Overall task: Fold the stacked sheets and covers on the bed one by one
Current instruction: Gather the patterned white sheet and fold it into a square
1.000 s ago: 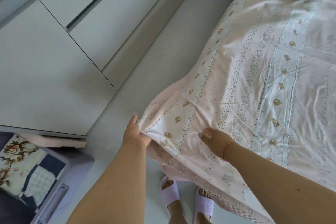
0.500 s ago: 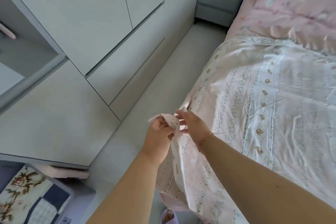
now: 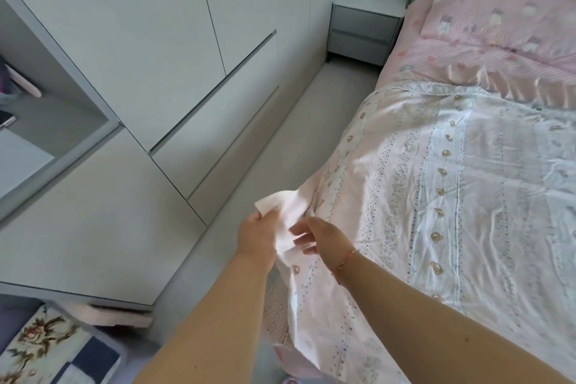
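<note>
A pale pink printed sheet (image 3: pixel 452 196) with dotted stripes and small gold motifs lies spread over the bed. Its near left corner (image 3: pixel 285 206) is lifted off the mattress. My left hand (image 3: pixel 257 235) grips that corner from the left. My right hand (image 3: pixel 321 235), with a red string at the wrist, touches the same cloth from the right with loosely bent fingers. A checked pink layer (image 3: pixel 276 315) shows under the lifted edge.
A pink pillow (image 3: pixel 505 15) and a striped pink cover (image 3: pixel 486 62) lie at the head of the bed. A grey nightstand (image 3: pixel 364 22) stands at the back. White wardrobe doors (image 3: pixel 124 78) line the narrow floor strip (image 3: pixel 280 140). A floral cushion (image 3: pixel 37 349) sits bottom left.
Both hands raised the sheet's corner off the bed edge and brought it together in front of me. The view tilted up toward the head of the bed.
</note>
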### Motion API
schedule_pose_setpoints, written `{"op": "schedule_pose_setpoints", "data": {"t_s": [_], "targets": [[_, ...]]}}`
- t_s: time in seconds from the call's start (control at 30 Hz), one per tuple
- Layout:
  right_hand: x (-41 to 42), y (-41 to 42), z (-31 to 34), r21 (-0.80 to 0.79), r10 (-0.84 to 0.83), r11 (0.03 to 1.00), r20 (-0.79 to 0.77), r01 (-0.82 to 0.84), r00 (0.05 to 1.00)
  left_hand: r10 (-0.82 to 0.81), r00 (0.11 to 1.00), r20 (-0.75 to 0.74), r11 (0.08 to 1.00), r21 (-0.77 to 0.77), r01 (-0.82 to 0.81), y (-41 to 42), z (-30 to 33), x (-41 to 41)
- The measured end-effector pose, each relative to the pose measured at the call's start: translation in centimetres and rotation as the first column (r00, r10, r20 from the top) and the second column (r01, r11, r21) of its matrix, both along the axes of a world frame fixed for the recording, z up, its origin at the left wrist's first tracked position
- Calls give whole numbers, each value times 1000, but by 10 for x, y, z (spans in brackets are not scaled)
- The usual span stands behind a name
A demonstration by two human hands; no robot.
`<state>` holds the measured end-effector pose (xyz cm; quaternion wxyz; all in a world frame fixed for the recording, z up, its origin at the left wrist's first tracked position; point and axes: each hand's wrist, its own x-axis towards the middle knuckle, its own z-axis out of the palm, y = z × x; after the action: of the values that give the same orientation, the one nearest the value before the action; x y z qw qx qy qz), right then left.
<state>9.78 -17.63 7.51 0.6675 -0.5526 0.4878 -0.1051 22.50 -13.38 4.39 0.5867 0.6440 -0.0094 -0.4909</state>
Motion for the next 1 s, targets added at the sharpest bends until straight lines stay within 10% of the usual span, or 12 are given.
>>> {"op": "schedule_pose_setpoints", "data": {"t_s": [0.27,0.6,1.0], "targets": [[-10,-65,54,-388,257,883,-66,-263,964,-225,974,36,934,-277,226,10,60,-21],[-65,-125,82,-317,524,414,-684,-853,508,-61,997,54,917,-392,77,21,112,-86],[-202,-156,102,-598,531,450,-418,-663,737,335,937,-97,879,-326,-347,40,143,-213]]}}
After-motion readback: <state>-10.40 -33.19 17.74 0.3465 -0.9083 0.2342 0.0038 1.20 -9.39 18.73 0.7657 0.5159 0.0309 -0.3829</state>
